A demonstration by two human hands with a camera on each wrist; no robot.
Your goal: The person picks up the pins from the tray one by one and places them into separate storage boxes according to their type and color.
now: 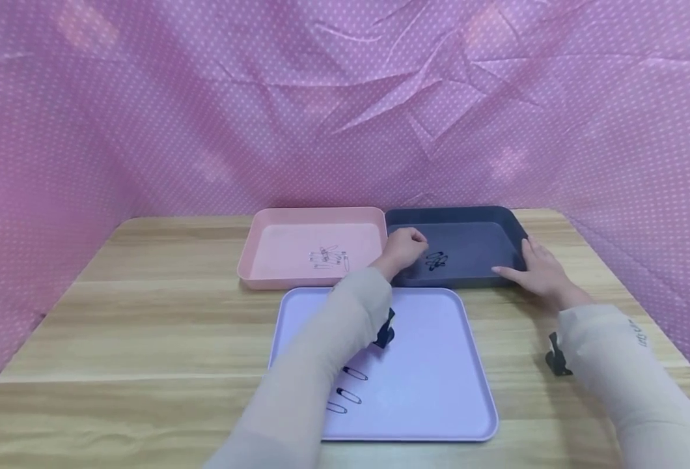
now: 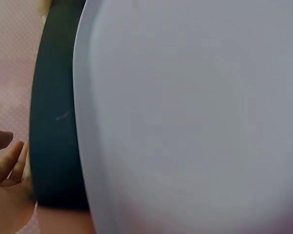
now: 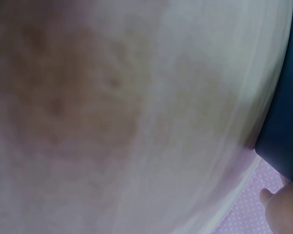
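Above the left part of a dark blue-grey tray (image 1: 468,234) is my left hand (image 1: 402,251), its fingers loosely bent. A gap shows between thumb and fingertips in the left wrist view, with nothing visible held there. Several black safety pins (image 1: 437,261) lie in a small pile in that tray, just right of the hand. My right hand (image 1: 541,273) holds the tray's front right corner, thumb over the front rim and fingers at the side. More black safety pins (image 1: 349,395) rest on the lavender tray (image 1: 427,378), partly hidden by my left sleeve.
Left of the dark tray, touching it, stands a pink tray (image 1: 275,251) with several silver safety pins (image 1: 325,258). The lavender tray sits in front of both on a wooden table (image 1: 163,326). Pink dotted cloth (image 1: 345,111) hangs behind and at both sides.
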